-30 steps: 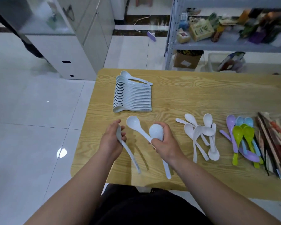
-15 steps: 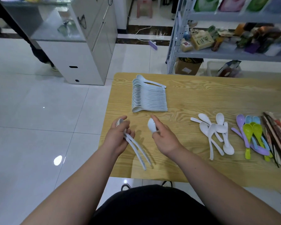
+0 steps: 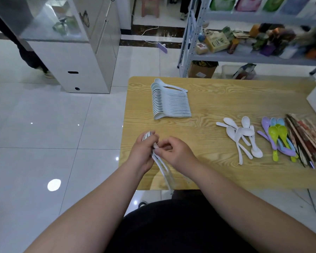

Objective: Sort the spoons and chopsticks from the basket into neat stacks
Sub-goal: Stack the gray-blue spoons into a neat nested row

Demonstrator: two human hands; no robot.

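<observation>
**Inspector:** State of the hands?

**Assessor:** The left hand is closed round the held spoons, a small white bunch above the near left corner of the desk. The bowls are up in the fist and the handles trail toward the near edge. The right hand has curled fingers, with thumb and forefinger pinching the same bunch at the necks.

**Inspector:** Are they nested?

**Assessor:** The handles fan apart, so I judge not fully. The fingers cover the bowls, so I cannot confirm the seating or the count.

**Inspector:** Where does the rest stand?

**Assessor:** The finished stack lies at the far left of the desk, handles pointing right. The loose white spoons are right of centre and overlap one another. The coloured spoons lie just beside them, and the chopsticks are along the right edge.

**Inspector:** What do you recommend for this step?

**Assessor:** Seat each bowl squarely in the one beneath. Draw the pinch down the handles until they close into one line. Keep the left grip firm but not crushing, since smooth plastic is likely to slide. Lay the bunch against the near end of the stack, handles rightward to match, and press it home without shunting the row.
</observation>
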